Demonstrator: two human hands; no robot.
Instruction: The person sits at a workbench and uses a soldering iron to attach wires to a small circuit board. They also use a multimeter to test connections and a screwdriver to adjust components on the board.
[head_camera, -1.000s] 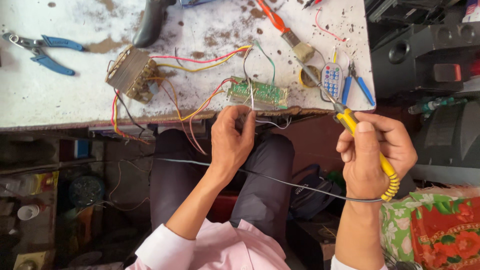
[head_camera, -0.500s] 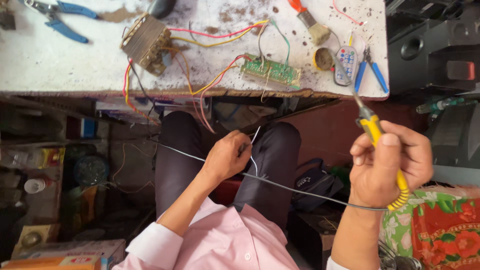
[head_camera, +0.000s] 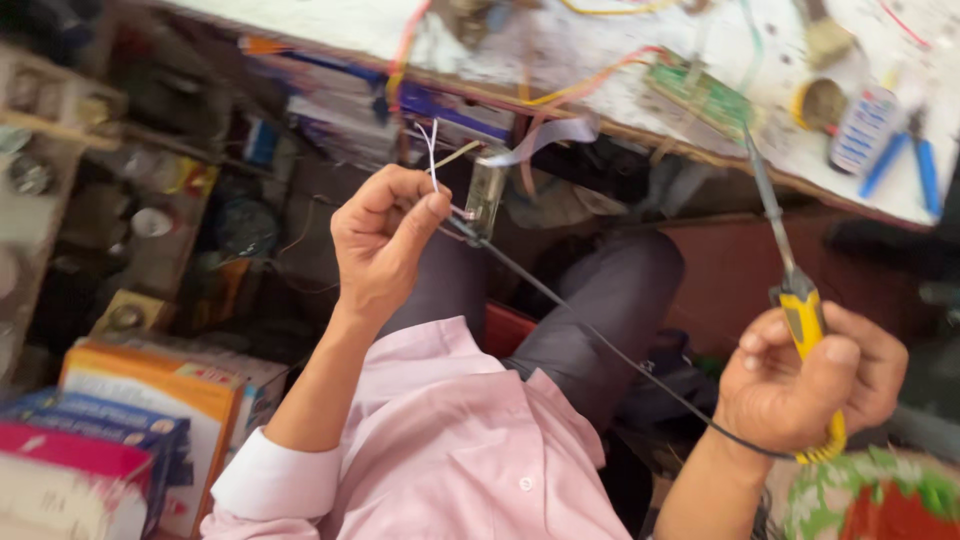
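Meanwhile your left hand (head_camera: 385, 245) pinched thin white wire (head_camera: 432, 150) below bench edge (head_camera: 620, 125); right hand (head_camera: 815, 385) gripped yellow-handled soldering iron (head_camera: 790, 280), tip near green circuit board (head_camera: 705, 92). Wire not yet joined to board.

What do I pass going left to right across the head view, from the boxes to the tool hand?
Stacked boxes → left hand pinching thin white wires → green circuit board on the bench → right hand gripping the yellow-handled soldering iron → blue-handled pliers.
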